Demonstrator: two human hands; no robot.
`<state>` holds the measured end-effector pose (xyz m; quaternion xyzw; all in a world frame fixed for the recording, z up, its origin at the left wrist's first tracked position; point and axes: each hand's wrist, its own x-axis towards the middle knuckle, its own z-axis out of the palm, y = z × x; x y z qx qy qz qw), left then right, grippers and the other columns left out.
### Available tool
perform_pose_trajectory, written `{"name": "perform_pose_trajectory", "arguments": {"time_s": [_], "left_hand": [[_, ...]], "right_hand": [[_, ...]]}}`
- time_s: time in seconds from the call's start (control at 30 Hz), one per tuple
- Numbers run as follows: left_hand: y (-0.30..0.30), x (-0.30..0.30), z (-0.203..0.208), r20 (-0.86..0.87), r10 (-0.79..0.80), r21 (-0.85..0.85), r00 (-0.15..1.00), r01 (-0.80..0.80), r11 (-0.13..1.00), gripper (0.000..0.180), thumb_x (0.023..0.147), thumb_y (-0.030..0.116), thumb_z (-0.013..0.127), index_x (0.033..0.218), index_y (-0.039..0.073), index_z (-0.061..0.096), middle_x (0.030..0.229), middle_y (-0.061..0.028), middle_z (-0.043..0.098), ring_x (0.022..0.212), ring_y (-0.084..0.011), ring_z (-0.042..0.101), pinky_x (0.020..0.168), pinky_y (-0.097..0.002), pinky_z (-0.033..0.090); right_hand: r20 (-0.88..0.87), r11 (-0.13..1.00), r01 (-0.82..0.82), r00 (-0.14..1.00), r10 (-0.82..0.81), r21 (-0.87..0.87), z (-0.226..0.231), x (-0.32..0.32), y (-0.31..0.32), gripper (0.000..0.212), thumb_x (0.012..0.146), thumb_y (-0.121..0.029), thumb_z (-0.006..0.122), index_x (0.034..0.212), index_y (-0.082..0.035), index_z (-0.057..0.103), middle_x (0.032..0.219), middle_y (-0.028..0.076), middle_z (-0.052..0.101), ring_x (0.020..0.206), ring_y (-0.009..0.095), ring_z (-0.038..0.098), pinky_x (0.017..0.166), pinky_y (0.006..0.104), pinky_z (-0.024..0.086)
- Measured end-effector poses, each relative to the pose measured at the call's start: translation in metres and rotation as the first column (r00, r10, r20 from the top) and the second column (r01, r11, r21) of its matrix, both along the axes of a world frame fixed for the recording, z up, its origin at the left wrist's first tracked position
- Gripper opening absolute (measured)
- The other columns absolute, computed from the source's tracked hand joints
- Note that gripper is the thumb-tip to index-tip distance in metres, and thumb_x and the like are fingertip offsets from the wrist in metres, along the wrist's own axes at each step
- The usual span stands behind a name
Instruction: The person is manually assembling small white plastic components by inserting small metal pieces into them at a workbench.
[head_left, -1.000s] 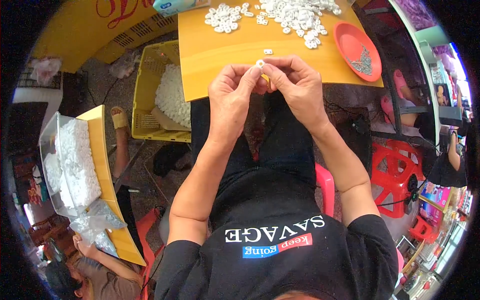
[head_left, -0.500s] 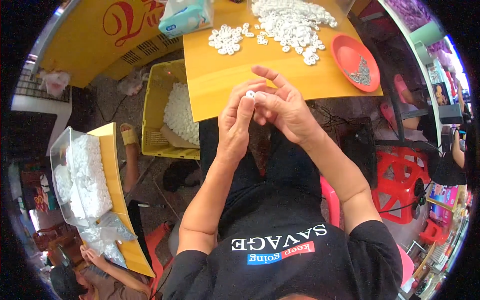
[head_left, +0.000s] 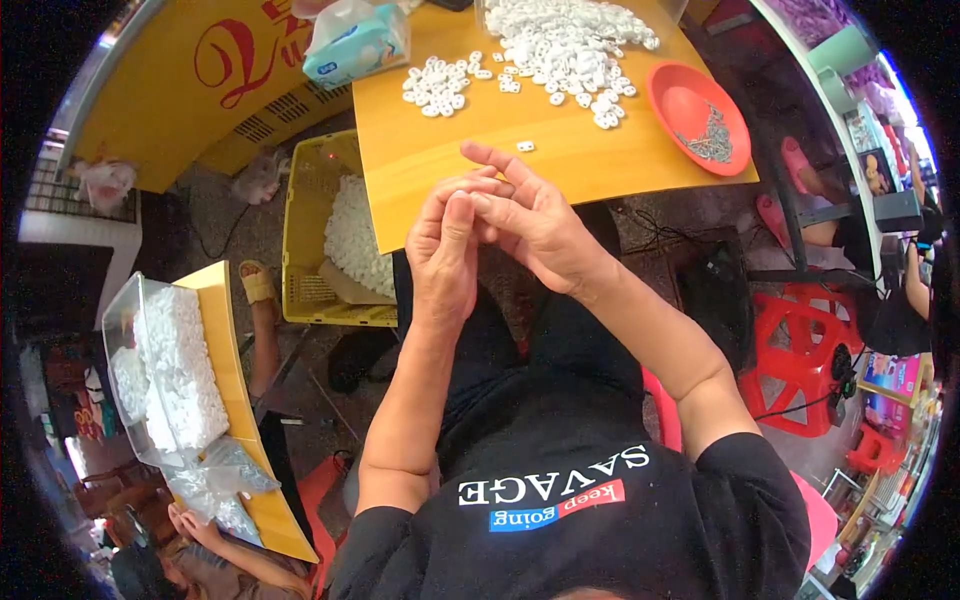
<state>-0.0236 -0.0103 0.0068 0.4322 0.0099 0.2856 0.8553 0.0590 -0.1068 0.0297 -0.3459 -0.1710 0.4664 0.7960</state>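
Left grip: my left grip stands upright, thumb laid up along the curled fingers, its tip tucked close to the right one's.
Right grip: my right grip comes in slantwise, thumb tip meeting the left's, with the forefinger stretched out clear of the rest – likely so it doesn't crowd the fingertips.
Between the tips: hidden by my own thumbs; I cannot tell whether either grip is pinching a white piece or just pressed together.
Forearms: the left runs nearly straight up, the right slopes inward from a bent elbow; both hold the grips at the desk's near edge, probably a comfortable spot for close fingerwork.
Lone white piece: one small white piece lies on the desk, just beyond my raised forefinger, apart from the heaps.
White heaps: the big pile sits at the far side, a smaller cluster to its left, a few squarish bits between – seemingly spaced so they don't mix.
Red dish: the red dish is off to my right; its raised rim presumably keeps the thin grey metal bits from scattering.
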Motion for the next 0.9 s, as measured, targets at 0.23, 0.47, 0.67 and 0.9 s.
{"name": "perform_pose_trajectory", "arguments": {"time_s": [0.23,0.47,0.67,0.9], "left_hand": [[0.056,-0.023,0.010,-0.226,0.508,0.513,0.831,-0.342,0.788,0.018,0.097,0.008,0.056,0.111,0.001,0.065,0.105,-0.0079,0.067,0.097,-0.0133,0.062,0.088,-0.0248,0.050],[0.128,-0.049,-0.026,-0.191,0.822,0.828,0.537,-0.361,0.428,0.045,0.096,0.031,0.061,0.130,0.003,0.055,0.129,-0.0124,0.047,0.118,-0.0234,0.049,0.100,-0.0371,0.040],[0.105,-0.041,-0.020,-0.038,0.842,0.800,0.539,-0.489,0.349,0.018,0.098,0.014,0.056,0.109,0.001,0.063,0.106,-0.0071,0.061,0.099,-0.0150,0.059,0.085,-0.0274,0.048],[0.042,-0.007,-0.017,-0.203,0.587,0.699,0.784,-0.303,0.648,0.011,0.095,0.005,0.058,0.101,-0.001,0.065,0.090,-0.0070,0.066,0.083,-0.0133,0.063,0.075,-0.0255,0.050]], "right_hand": [[0.745,0.836,0.414,0.667,-0.011,-0.359,-0.005,0.066,-0.012,0.029,0.093,-0.015,0.063,0.118,-0.001,0.064,0.091,0.003,0.066,0.070,0.007,0.059,0.066,0.0220,0.049],[0.985,0.649,0.761,-0.106,0.135,-0.008,-0.028,0.160,-0.034,0.018,0.090,-0.017,0.064,0.099,-0.003,0.070,0.091,0.009,0.069,0.073,0.018,0.063,0.067,0.0300,0.050],[0.962,0.707,0.697,-0.089,0.257,-0.124,-0.027,0.143,-0.024,0.018,0.087,-0.019,0.066,0.095,-0.003,0.070,0.090,0.012,0.068,0.077,0.023,0.064,0.070,0.0326,0.051],[0.935,0.797,0.593,-0.203,0.291,-0.119,-0.035,0.110,-0.013,0.018,0.083,-0.018,0.071,0.093,-0.003,0.069,0.082,0.013,0.064,0.077,0.030,0.064,0.069,0.0375,0.051]]}}
